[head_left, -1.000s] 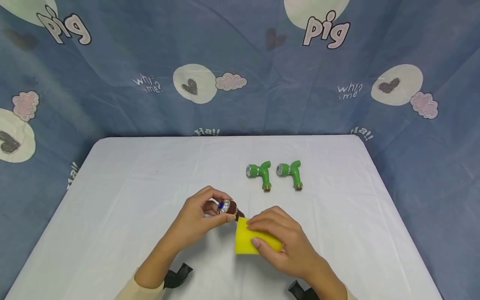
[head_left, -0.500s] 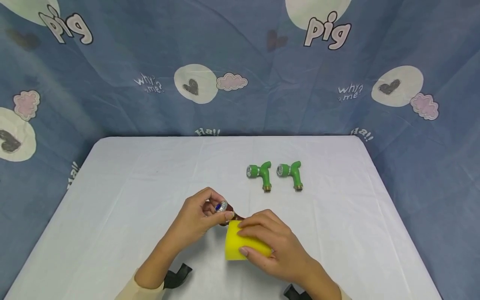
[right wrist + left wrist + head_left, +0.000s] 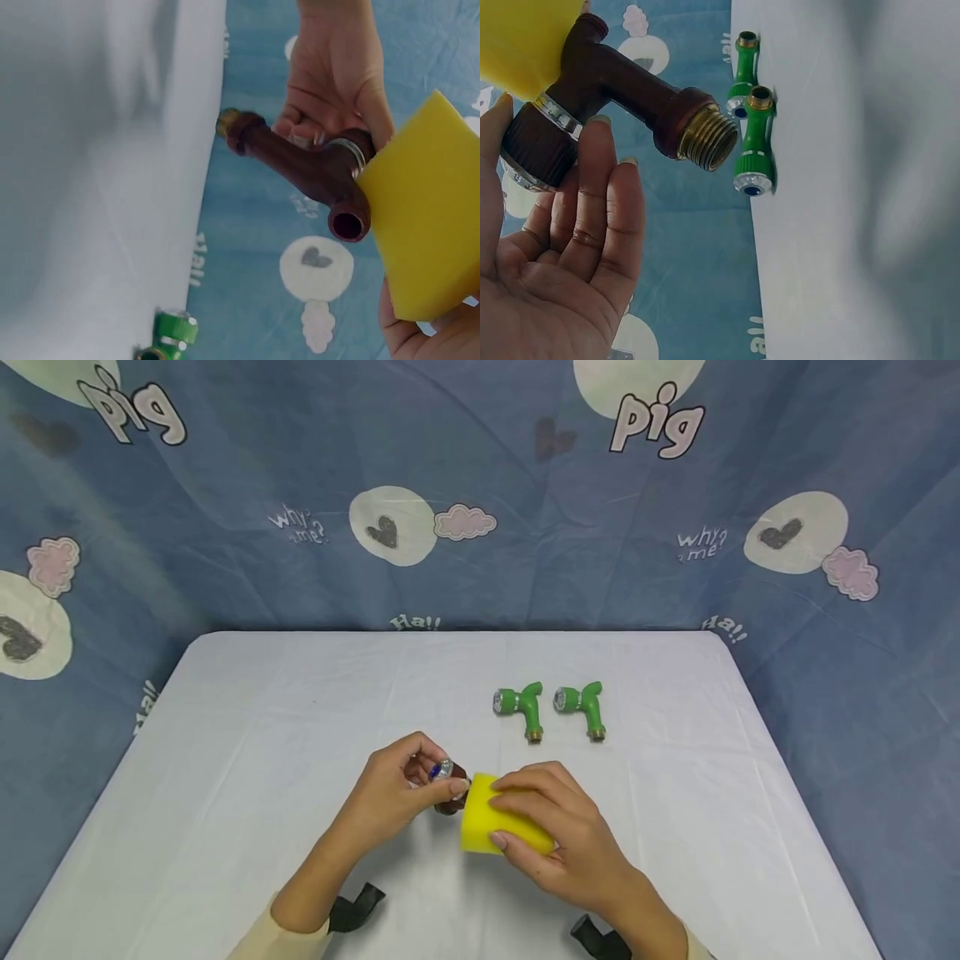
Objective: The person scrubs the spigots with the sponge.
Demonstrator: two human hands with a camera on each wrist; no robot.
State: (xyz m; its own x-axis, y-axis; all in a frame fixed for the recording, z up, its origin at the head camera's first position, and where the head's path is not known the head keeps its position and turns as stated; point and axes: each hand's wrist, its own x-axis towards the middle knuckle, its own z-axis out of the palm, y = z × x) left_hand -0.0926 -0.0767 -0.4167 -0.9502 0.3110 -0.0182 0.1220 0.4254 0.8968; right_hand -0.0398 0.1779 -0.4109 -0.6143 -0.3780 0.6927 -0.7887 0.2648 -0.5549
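My left hand (image 3: 397,789) holds a dark brown tap by its ribbed knob, between thumb and fingers. In the left wrist view the tap (image 3: 634,86) shows a silver ring and a brass threaded end. My right hand (image 3: 573,839) grips a yellow sponge (image 3: 483,822), bent in a curve, thumb on the near side and fingers over the top. In the right wrist view the sponge (image 3: 427,210) touches the tap's body (image 3: 300,169) near its open spout. From the head, sponge and fingers hide most of the tap.
Two green taps (image 3: 528,710) (image 3: 588,706) lie side by side on the white table (image 3: 300,710), beyond the hands. A blue printed cloth (image 3: 480,585) hangs behind the table's far edge. Black straps (image 3: 356,908) hang at both wrists.
The sponge went left and toward the person, then back up and slightly right, along the tap. The tap has turned slightly in my left hand. The green taps have stayed put.
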